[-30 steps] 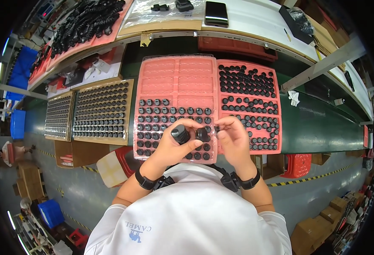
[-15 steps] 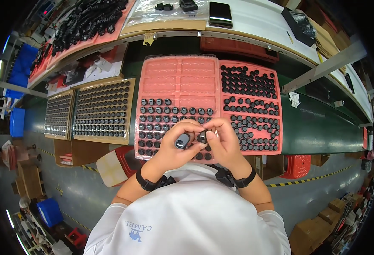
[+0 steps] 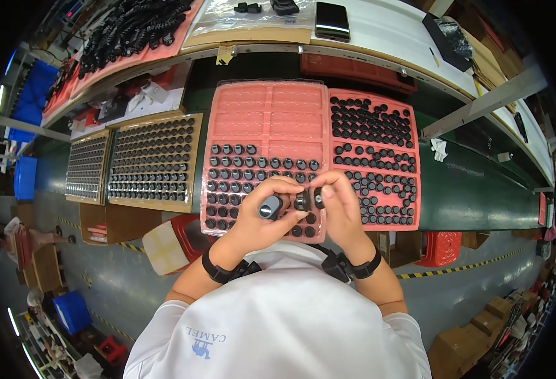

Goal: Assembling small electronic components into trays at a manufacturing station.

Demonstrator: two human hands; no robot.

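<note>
My left hand [image 3: 266,218] is closed around a short black cylindrical part [image 3: 301,201], pinched between thumb and fingertips. A dark grey rounded object [image 3: 270,208] also shows in that hand's grip; most of its length is hidden. Just to the right, my right hand [image 3: 340,205] pinches a small round black piece [image 3: 319,198], slightly apart from the cylindrical part. Both hands are above the near side of a pink tray [image 3: 240,117], whose nearer rows hold many black cylindrical parts [image 3: 225,174] with shiny tops. Its far compartments hold nothing.
A second pink tray [image 3: 371,163] at right carries many small black round pieces. Two brown trays [image 3: 153,205] of black parts lie at left. Beyond is a raised shelf with a phone [image 3: 332,21] and a heap of black parts [image 3: 133,38]. A slanted metal post [image 3: 480,104] stands right.
My right hand has moved slightly right, drawing the small round black piece away from the cylindrical part. My left hand has stayed nearly in place, still holding its things.
</note>
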